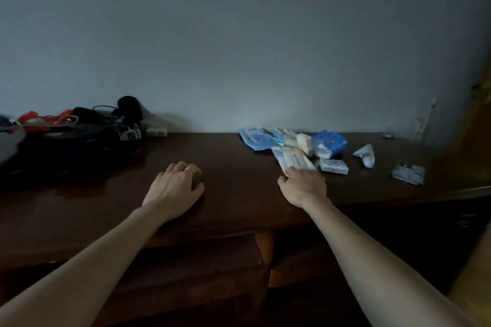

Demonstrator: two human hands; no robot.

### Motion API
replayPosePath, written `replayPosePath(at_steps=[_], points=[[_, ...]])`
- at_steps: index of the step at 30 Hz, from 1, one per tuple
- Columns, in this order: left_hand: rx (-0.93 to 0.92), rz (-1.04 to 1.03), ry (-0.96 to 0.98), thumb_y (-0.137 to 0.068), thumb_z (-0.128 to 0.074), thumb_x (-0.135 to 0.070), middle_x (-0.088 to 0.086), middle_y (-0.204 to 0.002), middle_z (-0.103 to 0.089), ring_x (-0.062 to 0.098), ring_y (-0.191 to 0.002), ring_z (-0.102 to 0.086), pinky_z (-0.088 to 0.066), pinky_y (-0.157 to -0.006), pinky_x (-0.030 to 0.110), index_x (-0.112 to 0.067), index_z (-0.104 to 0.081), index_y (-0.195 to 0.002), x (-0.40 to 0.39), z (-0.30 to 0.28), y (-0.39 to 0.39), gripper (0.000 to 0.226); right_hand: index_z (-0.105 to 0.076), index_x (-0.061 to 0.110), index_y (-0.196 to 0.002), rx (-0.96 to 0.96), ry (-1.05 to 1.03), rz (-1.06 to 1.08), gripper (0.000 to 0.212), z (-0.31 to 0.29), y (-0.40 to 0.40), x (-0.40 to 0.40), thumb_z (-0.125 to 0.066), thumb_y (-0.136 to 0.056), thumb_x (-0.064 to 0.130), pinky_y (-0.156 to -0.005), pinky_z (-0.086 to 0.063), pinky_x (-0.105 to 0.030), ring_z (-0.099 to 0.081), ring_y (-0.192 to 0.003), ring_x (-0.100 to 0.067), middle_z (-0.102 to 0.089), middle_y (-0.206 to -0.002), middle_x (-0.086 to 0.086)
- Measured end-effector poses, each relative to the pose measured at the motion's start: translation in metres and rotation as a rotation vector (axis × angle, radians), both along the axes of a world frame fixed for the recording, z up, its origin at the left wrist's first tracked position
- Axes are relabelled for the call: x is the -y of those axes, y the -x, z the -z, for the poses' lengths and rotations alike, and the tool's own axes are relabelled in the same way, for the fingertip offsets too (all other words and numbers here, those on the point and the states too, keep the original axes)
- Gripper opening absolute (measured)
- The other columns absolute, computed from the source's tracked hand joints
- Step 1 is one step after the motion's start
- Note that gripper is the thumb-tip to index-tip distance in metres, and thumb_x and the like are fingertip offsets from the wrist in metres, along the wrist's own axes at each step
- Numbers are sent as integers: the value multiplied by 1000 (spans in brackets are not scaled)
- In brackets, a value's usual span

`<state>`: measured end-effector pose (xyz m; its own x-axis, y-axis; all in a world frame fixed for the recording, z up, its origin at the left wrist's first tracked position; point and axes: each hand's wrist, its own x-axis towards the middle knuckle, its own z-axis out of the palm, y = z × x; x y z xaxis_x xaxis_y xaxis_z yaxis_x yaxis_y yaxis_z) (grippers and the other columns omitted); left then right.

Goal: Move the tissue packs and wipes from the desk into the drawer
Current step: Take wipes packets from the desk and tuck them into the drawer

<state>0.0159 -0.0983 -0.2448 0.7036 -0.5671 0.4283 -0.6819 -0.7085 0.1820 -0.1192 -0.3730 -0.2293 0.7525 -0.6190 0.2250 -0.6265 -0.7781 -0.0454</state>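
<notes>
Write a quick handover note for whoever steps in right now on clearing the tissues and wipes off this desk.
Right hand: grips the near end of a pale wipes pack, still on the desk.
Left hand: rests on the desk top, fingers loosely curled, holding nothing.
Remaining packs: a cluster behind the held pack, a small pack beside it, a crumpled one and a flat one further right.
Done: no pack seen in a drawer.
Left: every pack; the drawer's state is unclear in the dark.

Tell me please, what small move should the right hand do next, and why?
Probably lift the pale pack clear of the pile. The right hand already grips its near end, while the other packs lie on the desk behind it.
</notes>
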Motion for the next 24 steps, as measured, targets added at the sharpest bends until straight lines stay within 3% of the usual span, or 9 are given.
replayPosePath(at_steps=[4,9,12,14,16,18,20,22,24], points=[[59,107,19,-88,-55,-57,-3,-135,-52,19,-122,-49,-42,-98,39,-33,-42,-138,19,-3,-2,57,-69,27,-111,56,111,-242,40,-4,-5,-32,-39,-95,47,-81,-47,-38,-67,-104,-31,-73,-113,-7],[111,293,-45,-84,-34,-75,-9,-162,-21,16,-149,-16,-14,-121,44,-47,-10,-155,31,-5,-2,80,-71,45,-106,334,-152,-582,27,-6,8,-56,-49,-91,42,-82,-54,-32,-69,-92,-4,-75,-102,20],[-17,233,-228,-76,-12,-93,-18,-163,-17,9,-150,-13,-9,-120,41,-51,-13,-153,40,-6,-5,87,-63,44,-120,501,-118,-428,30,-6,4,-21,-55,-91,40,-79,-52,-30,-65,-98,-7,-70,-113,15],[-85,163,-313,-69,-6,-97,-17,-159,-28,13,-145,-27,-19,-116,41,-50,-21,-151,49,-6,-7,96,-53,37,-135,421,-128,-203,44,-4,0,16,-59,-92,41,-96,-50,-41,-56,-124,-20,-60,-136,4],[-119,128,-322,-68,-9,-98,-13,-158,-30,18,-143,-29,-22,-114,45,-47,-23,-151,59,-5,-9,99,-39,32,-147,269,-140,70,61,-3,0,53,-60,-92,48,-114,-33,-53,-32,-145,-32,-37,-157,-6],[-156,122,-315,-66,-10,-99,-7,-157,-30,22,-143,-29,-21,-115,48,-44,-23,-152,66,-5,-11,104,-32,34,-152,213,-239,273,68,-1,0,79,-57,-92,56,-118,-17,-63,-12,-153,-40,-14,-167,-13],[-160,115,-281,-62,-9,-103,-7,-156,-32,22,-142,-30,-20,-115,48,-44,-25,-152,68,-2,-11,109,-38,32,-149,177,-278,351,63,1,-5,92,-51,-93,59,-118,-17,-63,-18,-150,-44,-16,-165,-19],[-139,103,-238,-57,-12,-106,-9,-153,-35,20,-140,-32,-20,-114,46,-45,-28,-151,67,-1,-10,113,-47,30,-141,150,-195,322,51,3,-12,91,-47,-96,54,-112,-31,-56,-40,-135,-43,-38,-150,-21],[-141,95,-232,-53,-18,-108,-8,-152,-37,20,-140,-32,-21,-114,45,-45,-29,-151,65,-4,-5,117,-51,30,-133,167,-121,239,39,3,-11,82,-48,-98,47,-105,-39,-50,-46,-124,-40,-43,-141,-20]])
